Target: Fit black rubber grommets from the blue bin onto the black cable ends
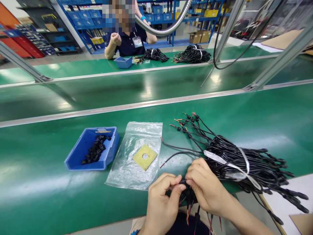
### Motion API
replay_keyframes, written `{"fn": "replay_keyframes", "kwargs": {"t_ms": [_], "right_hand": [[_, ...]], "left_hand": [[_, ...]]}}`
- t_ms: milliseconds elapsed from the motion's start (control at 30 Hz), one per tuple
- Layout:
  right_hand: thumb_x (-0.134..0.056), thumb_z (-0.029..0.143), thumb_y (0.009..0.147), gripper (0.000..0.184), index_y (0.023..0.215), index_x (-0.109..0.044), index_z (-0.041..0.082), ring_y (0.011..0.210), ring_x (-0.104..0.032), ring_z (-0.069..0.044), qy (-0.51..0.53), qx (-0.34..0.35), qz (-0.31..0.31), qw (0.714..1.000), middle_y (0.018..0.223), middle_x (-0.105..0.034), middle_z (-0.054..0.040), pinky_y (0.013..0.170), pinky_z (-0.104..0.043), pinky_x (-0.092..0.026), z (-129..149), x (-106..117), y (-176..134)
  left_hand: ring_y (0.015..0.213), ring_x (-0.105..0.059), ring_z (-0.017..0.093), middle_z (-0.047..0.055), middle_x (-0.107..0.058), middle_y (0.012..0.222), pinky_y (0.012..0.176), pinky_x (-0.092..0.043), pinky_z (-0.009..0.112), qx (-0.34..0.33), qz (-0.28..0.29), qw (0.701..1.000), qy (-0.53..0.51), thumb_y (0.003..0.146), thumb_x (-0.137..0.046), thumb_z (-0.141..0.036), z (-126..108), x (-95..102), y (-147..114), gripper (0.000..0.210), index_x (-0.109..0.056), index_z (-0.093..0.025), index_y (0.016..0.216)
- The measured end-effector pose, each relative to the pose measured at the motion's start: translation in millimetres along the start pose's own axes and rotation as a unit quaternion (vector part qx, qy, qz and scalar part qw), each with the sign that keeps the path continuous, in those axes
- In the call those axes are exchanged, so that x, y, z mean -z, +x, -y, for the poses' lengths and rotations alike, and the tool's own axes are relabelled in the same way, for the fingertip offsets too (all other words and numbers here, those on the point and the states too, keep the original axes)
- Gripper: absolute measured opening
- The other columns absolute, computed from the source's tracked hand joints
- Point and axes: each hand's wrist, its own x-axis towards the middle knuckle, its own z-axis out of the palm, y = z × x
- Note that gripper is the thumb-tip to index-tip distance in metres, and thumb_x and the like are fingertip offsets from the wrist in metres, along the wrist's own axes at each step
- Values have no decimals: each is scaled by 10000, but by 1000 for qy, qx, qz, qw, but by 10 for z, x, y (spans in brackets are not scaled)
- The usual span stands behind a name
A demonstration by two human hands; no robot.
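At the near edge of the green desk we have both hands meeting just over the lip. Our left hand has its fingers pinched together on a small black piece at the end of a black wire, and our right hand has its fingers clamped on the same spot from the other side. Several wire ends with red and orange tips hang below our hands, past the desk edge.

Just right of our hands lies the bundle of black wires, tied with a white band; its loose ends fan up and left, and its plug ends spill over onto a white sheet at the right corner. Touching nothing, a clear plastic bag with a yellow square inside lies left of the bundle, just above our left hand. Further left, near the bag, sits a blue tray holding small black parts.

Open green surface runs left of the tray and behind all of it up to a metal rail. Beyond the shiny middle belt, another person sits at the far desk with a small blue bin and two more wire bundles.
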Motion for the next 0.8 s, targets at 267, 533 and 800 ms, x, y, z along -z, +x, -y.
{"fn": "replay_keyframes", "kwargs": {"t_ms": [267,533,800], "right_hand": [[-359,11,953,203,857,-422,178,776,-391,-176,22,6,-6,1000,796,-469,-26,705,-354,-355,-17,-56,-24],[-384,29,954,169,917,-438,185,786,-417,-181,29,9,-6,1000,830,-495,-25,731,-362,-385,-12,-7,-5],[-372,60,978,155,925,-442,187,759,-419,-179,-6,0,30,1000,798,-477,-15,676,-322,-373,45,67,-15]], "left_hand": [[678,-683,125,23,-724,747,650,-536,187,-22,30,999,21,858,-667,-60,-7,-21,23,147,-746,-166,793],[790,-738,156,19,-767,884,719,-606,220,106,28,993,-43,773,-754,-107,7,55,-4,329,-725,-228,1077],[852,-731,150,32,-726,953,821,-615,278,191,33,960,-204,921,-604,-146,36,78,-136,192,-559,-213,1095]]}}
